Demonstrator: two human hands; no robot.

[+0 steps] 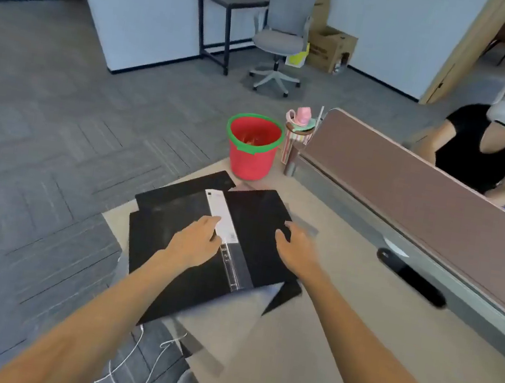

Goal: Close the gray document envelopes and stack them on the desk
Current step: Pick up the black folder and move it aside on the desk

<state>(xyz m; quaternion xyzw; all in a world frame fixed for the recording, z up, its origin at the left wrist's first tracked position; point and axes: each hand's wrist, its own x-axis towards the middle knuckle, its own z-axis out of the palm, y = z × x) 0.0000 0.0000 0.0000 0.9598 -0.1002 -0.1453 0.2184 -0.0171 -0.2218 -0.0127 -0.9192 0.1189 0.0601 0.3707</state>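
A dark gray document envelope (253, 224) lies spread open on the beige desk (336, 349), with a white label strip and a clear spine down its middle. My left hand (197, 238) rests flat on its left panel beside the strip, fingers spread. On the right panel sits my right hand (296, 248), fingers curled over the surface. More dark envelopes (179, 194) lie underneath, sticking out at the far left and at the near right corner. The open envelope hangs over the desk's left edge.
A red bucket (252, 146) with a green rim stands at the desk's far corner, next to a striped cup holding pink items (298, 129). A brown divider panel (422, 195) runs along the right, with a person seated behind it. An office chair (282, 30) stands farther back.
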